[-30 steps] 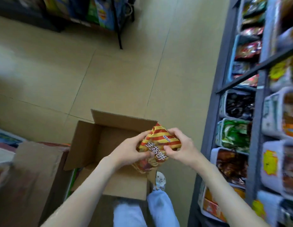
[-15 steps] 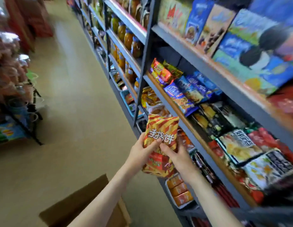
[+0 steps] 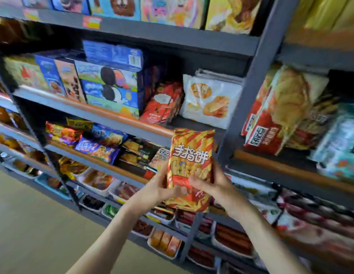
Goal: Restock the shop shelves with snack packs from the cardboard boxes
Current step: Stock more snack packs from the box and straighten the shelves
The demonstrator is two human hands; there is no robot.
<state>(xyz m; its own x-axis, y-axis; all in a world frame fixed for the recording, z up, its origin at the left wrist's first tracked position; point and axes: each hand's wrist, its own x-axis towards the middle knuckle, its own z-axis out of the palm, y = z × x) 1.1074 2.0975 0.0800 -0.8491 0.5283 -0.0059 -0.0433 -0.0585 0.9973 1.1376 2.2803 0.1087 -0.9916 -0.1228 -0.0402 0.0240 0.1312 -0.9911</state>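
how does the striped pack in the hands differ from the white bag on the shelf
The striped pack is red and yellow with big white characters; the white bag is pale with orange-brown food pictures. The striped pack is held upright by the left hand and right hand; the white bag stands on a shelf, untouched. The striped pack is tall and narrow; the white bag looks wider. Both are soft packets.

Blue cardboard cookie boxes (image 3: 110, 89) stacked high on the left, with dark sandwich biscuits printed on their fronts. Just beside them to the right are glossy red foil packs (image 3: 162, 103), then a white plastic bag printed with golden pastries (image 3: 209, 99), standing upright. Lower down, purple-wrapped biscuit packs (image 3: 97, 147) lie flat. Bottom row: a white plastic tray of orange-brown buns (image 3: 165, 244). Beige tiled floor (image 3: 33, 234) at lower left.
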